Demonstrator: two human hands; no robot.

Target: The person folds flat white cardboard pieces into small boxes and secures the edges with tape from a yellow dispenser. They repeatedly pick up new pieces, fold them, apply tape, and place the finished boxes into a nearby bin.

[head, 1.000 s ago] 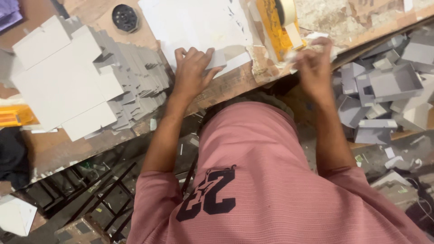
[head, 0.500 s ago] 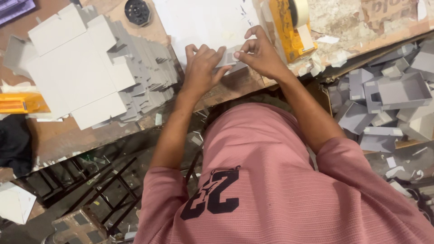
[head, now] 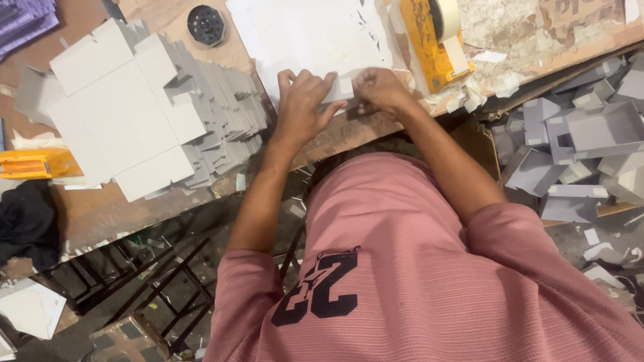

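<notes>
Hand over half-hidden white card

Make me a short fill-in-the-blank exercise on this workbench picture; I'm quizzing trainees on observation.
1. Both hands, left hand and right hand, press on a small white ____ piece.
2. The tape dispenser is ____ in colour.
3. The stack of flat box blanks lies to the person's ____.
4. The folded grey boxes are heaped to the person's ____.

Missing words: cardboard; yellow; left; right

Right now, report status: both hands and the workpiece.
Left hand flat on white card piece. Right hand pinching its near edge. Yellow tape dispenser right of it, stack of flat blanks left; nothing blocking.
</notes>
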